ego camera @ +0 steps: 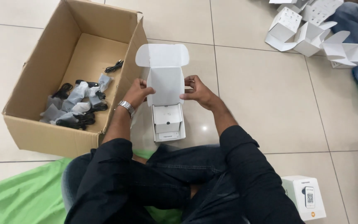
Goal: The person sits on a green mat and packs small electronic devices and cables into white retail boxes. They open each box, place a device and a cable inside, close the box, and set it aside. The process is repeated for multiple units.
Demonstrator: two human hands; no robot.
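A: Left hand (pixel 136 92) is gripping the left edge of the small white carton's (pixel 165 93) raised lid, fingers curled round it; a metal watch (pixel 126 106) is sitting on that wrist.

B: Right hand (pixel 195 90) is doing the same on the right edge, fingertips pinching the panel. Both forearms are angling inward from bent elbows, the person sitting on the tiled floor (pixel 262 95).

A: The carton is standing open on the floor just ahead of the knees, a white insert (pixel 167 119) showing inside. My guess: packing step, lid about to be folded.

B: That would call for tucking the flaps (pixel 162 54) down squarely.

A: Big cardboard box (pixel 34 124) just left, bagged black cables (pixel 77 108) lying in it. Folded white cartons (pixel 311 29) at the floor's far right.
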